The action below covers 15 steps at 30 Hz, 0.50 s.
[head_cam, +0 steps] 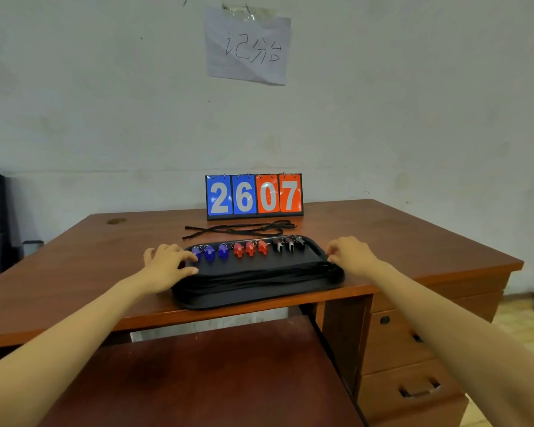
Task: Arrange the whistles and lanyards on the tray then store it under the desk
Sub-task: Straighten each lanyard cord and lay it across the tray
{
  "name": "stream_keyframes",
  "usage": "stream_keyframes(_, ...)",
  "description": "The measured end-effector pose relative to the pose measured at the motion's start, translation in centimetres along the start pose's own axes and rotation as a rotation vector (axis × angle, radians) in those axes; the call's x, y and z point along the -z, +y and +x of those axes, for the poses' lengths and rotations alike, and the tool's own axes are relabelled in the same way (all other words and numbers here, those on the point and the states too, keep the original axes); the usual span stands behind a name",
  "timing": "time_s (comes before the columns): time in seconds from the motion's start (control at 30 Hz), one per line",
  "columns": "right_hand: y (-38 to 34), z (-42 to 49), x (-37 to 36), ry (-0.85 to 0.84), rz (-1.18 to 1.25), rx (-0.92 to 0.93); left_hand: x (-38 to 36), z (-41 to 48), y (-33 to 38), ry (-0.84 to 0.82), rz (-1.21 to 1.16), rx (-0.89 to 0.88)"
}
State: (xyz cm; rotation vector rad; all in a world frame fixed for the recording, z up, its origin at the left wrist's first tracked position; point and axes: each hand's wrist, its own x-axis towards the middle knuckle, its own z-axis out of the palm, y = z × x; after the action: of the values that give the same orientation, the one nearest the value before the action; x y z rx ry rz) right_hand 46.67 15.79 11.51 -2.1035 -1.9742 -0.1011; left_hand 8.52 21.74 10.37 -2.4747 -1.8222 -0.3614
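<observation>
Brown wooden surface (413, 241) sat against a pale wall, flip scoreboard (254, 195) at its back edge, taped paper note (247, 46) above. Black tray (259, 298) lay at the front edge, near rim slightly overhanging. Nine whistles in a row along the tray's far side: three blue whistles (209, 252), three red whistles (249, 248), three black whistles (290, 244). Dark lanyards (259, 277) were bundled along the tray's near half. One loose lanyard (241, 230) lay off the tray, between it and the scoreboard.

Left hand (167, 263) rested on the tray's left end, fingers spread over the rim, not clamped. Right hand (349, 254) sat at the right end, fingers curled against the rim; couldn't tell whether it actually gripped.

Judgement: tray looked stiff, light, probably slick plastic. Whistles sat loose and would likely slide if tilted; cords were limp and could snag. Best grip: both short ends, held level. Loose lanyard probably needed loading first.
</observation>
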Motion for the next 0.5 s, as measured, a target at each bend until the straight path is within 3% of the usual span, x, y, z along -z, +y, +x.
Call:
stream_keyframes(0.13, -0.8, 0.2, -0.1, 0.026, -0.019, 0.085, 0.3, -0.3, 1.4, -0.016, -0.070, -0.055)
stream_keyframes(0.27, -1.2, 0.0, -0.7, -0.095, -0.102, 0.183, 0.4, -0.8, 2.7, -0.113, -0.082, -0.096)
stream_keyframes(0.37, -0.7, -0.7, -1.1, -0.180, -0.198, 0.204, 0.0, -1.3, 2.6, -0.170, -0.078, -0.116)
stream_keyframes(0.5, -0.1, -1.0, -1.0, -0.166, -0.201, 0.200, -0.1, -1.5, 2.6, -0.162, -0.072, -0.112)
